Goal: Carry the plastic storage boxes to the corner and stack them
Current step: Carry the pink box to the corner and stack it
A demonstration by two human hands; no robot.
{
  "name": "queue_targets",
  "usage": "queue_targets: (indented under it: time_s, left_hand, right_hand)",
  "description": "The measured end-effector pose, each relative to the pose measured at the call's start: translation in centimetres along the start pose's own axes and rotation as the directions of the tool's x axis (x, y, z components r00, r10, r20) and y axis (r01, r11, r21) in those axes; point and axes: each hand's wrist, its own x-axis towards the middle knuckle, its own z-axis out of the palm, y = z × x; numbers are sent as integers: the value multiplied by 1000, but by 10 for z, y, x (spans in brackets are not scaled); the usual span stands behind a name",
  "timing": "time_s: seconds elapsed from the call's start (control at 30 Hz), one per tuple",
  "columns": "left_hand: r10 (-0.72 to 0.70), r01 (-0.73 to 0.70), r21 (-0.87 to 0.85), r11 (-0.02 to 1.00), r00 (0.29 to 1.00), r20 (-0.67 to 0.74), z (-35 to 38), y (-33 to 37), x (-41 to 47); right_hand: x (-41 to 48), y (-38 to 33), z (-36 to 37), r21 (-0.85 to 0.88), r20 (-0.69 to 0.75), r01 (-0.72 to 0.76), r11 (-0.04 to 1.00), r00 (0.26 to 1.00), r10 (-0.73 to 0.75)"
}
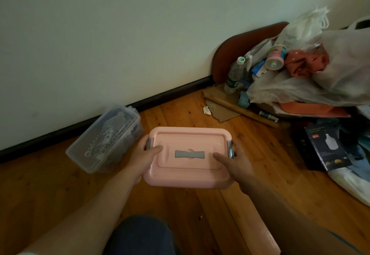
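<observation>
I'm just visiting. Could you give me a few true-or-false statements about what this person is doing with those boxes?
1. The left hand and right hand both grip the pink box. True.
2. The clear box is stacked on the pink box. False: it sits on the floor by the wall.
3. The pink box is open. False: it is closed, with its grey handle on top.
4. A water bottle is among the clutter on the right. True.
</observation>
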Motion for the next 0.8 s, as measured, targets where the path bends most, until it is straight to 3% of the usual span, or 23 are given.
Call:
queue_targets:
  time_s: [0.27, 0.8]
  left_hand:
    - [42, -43, -32, 999, 999, -21, -20, 61, -36]
    - [-46, 42, -80, 996, 997, -54, -101, 217, -171]
  right_hand:
    - [-34, -56, -23, -1, -23, 76, 997, 997, -76]
    - [-163, -216, -84, -67, 3, 68, 995, 998, -68]
